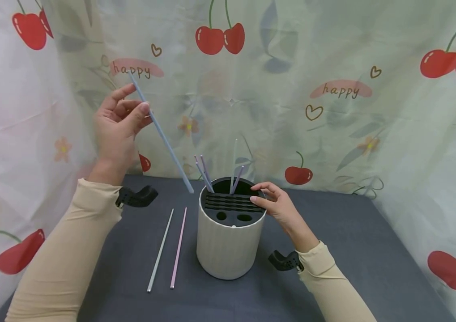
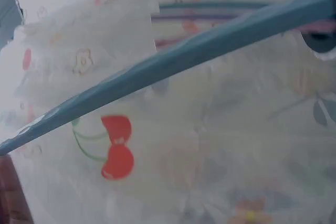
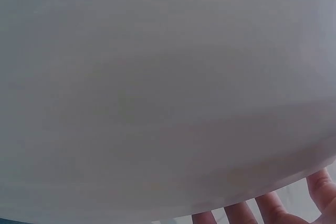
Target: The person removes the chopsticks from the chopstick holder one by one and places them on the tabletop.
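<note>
In the head view, my left hand is raised at the left and pinches a light blue straw between thumb and fingers. The straw slants down to the right, its lower end just left of a pen holder. Crossing the left wrist view is the same blue straw. The holder is a white cylinder with a black divided insert, and my right hand grips its right rim. Several thin straws stand in the rear compartment. The right wrist view is mostly holder wall, with fingers at its rim.
A pale green straw and a pink straw lie side by side on the dark grey tabletop, left of the holder. A cherry-print curtain hangs behind the table and along both sides.
</note>
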The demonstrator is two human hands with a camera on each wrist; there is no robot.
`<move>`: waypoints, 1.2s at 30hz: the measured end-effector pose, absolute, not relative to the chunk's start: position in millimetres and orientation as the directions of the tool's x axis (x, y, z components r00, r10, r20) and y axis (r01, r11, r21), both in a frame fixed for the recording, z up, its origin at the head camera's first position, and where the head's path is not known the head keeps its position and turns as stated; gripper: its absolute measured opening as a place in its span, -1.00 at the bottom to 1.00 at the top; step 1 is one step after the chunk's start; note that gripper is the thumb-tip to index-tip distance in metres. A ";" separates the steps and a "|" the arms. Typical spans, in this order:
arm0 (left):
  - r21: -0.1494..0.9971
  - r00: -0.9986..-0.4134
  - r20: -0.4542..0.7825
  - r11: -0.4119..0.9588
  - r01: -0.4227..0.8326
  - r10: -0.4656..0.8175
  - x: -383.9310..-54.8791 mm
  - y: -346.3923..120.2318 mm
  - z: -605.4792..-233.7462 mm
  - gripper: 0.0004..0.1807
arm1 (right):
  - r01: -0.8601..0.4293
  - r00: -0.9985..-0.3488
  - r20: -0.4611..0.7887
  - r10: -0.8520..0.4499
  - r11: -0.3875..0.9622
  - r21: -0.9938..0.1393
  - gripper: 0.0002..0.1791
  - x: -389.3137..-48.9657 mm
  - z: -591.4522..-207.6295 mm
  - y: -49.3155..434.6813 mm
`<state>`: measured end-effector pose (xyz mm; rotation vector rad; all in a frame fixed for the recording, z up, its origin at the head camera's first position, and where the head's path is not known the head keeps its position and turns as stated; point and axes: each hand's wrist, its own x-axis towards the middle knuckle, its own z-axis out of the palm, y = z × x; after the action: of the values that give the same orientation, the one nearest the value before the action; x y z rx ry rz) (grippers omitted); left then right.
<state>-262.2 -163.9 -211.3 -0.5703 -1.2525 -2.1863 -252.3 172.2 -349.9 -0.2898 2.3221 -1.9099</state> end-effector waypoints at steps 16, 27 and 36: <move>0.934 -0.995 -0.065 0.356 -0.034 0.074 -314.8 -224.9 -391.6 -0.41 | -0.073 -0.971 0.031 -0.237 0.171 -0.983 -0.66 -253.6 -350.6 172.6; 0.862 -0.955 -0.295 0.428 -0.273 -0.014 -313.2 -232.5 -463.5 -0.50 | -0.077 -0.969 0.035 -0.244 0.162 -0.984 -0.67 -252.3 -350.5 172.4; 0.829 -0.952 -0.303 0.481 -0.284 -0.039 -315.3 -226.0 -463.5 -0.49 | -0.073 -0.970 0.030 -0.242 0.170 -0.983 -0.67 -252.1 -349.4 172.7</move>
<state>-315.3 -226.0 -463.5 0.3232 -2.9070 -1.7081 -252.1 172.7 -349.4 -0.3110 2.2971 -1.9179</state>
